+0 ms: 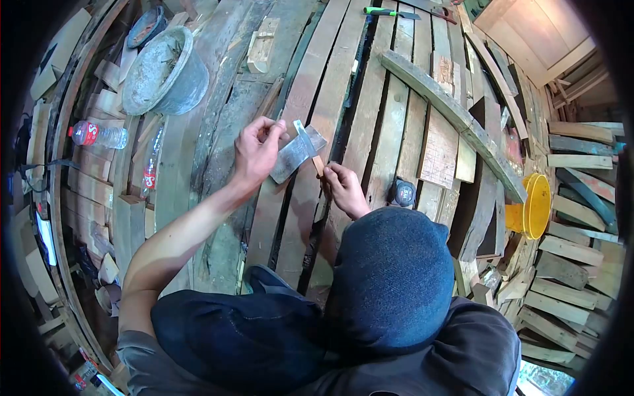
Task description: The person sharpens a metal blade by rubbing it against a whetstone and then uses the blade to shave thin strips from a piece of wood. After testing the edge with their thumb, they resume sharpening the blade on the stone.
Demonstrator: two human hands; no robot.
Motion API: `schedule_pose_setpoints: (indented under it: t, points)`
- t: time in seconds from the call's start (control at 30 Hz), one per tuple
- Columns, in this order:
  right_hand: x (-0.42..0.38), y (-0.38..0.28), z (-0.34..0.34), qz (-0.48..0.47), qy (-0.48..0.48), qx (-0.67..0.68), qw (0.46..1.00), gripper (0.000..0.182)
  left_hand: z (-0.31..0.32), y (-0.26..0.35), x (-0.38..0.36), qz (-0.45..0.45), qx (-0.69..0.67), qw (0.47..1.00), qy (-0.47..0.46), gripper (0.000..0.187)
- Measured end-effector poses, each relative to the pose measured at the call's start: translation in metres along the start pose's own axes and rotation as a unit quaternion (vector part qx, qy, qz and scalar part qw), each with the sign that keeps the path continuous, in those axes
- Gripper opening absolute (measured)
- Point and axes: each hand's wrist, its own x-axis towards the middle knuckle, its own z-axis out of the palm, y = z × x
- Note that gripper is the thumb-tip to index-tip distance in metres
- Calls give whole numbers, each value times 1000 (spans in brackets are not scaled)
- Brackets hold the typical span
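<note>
Above the plank surface, my right hand [346, 190] pinches a thin wooden stick [319, 165]. The stick's upper end meets a narrow pale strip [304, 138], which lies across a grey metal-looking plate [290, 160]. My left hand [259, 150] is beside the plate's upper left, its fingers curled together near the strip's top end. Whether those fingers hold something is too small to make out. The plate is tilted and spans the gap between both hands.
A grey bucket [165, 72] stands at the upper left, near a plastic bottle [99, 134]. A long beam [456, 119] crosses the planks diagonally. A tape measure [402, 193] lies right of my right hand, a yellow bucket [536, 206] farther right. A green-handled tool [389, 12] lies at the top.
</note>
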Motion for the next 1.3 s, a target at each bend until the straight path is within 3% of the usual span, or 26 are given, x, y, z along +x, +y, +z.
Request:
schedule_pose_setpoints:
  t: [0.1,0.2,0.33,0.37,0.6,0.83,0.93,1.13,1.3]
  points:
    - [2,23,-2,-21,-8,-53,998,28,-4,-23,10,97,35,994,-30,19]
    - [2,37,0,-56,6,-138,989,26,-9,-34,8,227,201,950,-73,17]
    - [4,44,3,-55,18,-184,981,25,-14,-56,6,313,315,882,-156,37]
    - [5,45,3,-50,14,-182,982,25,-16,-62,5,309,357,862,-185,48]
    - [9,46,8,-39,-2,-189,981,27,-10,-86,-7,326,455,789,-254,68]
    - [15,54,11,-31,-19,-201,979,27,-2,-92,-7,342,491,758,-261,69]
    - [15,52,13,103,-49,-119,986,28,2,-94,-7,340,507,752,-250,68]
    - [18,65,25,102,-37,-11,994,31,11,-89,-18,309,553,738,-232,67]
    - [15,73,33,50,-8,-61,997,28,12,-87,-20,295,542,748,-243,69]
